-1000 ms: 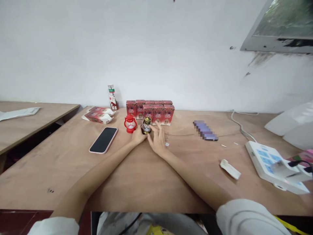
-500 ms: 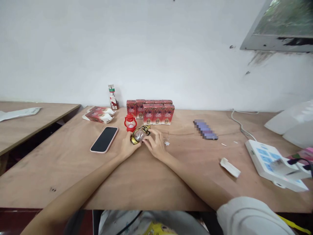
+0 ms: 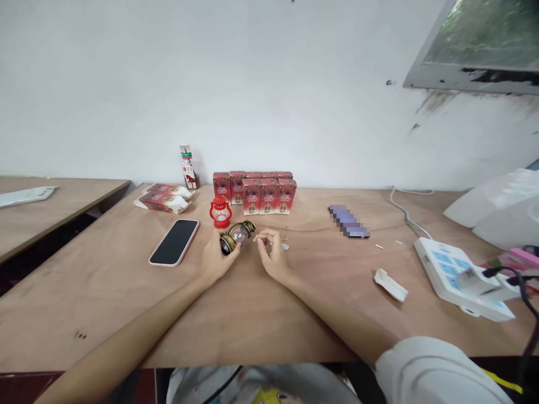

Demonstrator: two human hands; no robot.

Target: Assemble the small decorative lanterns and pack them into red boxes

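Note:
A small gold-and-black lantern (image 3: 239, 235) with a clear globe lies tilted in my left hand (image 3: 214, 259), its base against my palm and its top pointing right. My thumb and fingers close around it. Just right of the lantern's top, apart from it, my right hand (image 3: 274, 259) has thumb and fingertips pinched together; whatever they hold is too small to make out. A red lantern (image 3: 220, 215) stands upright behind my left hand. Past my right fingertips lie a thin bent wire (image 3: 287, 232) and a small white scrap (image 3: 285, 247).
Several red printed boxes (image 3: 260, 197) stand in rows near the wall. Flattened boxes (image 3: 165, 197) and a bottle (image 3: 189, 171) are at back left, with a phone (image 3: 174, 242) nearer. To the right are a second phone (image 3: 348, 221), a crumpled paper strip (image 3: 391, 285) and a power strip (image 3: 457, 278).
The gold-and-black lantern has tipped from upright onto its side and come nearer in my left hand. My right hand has drawn away from it, its fingers now pinched. The view has shifted slightly.

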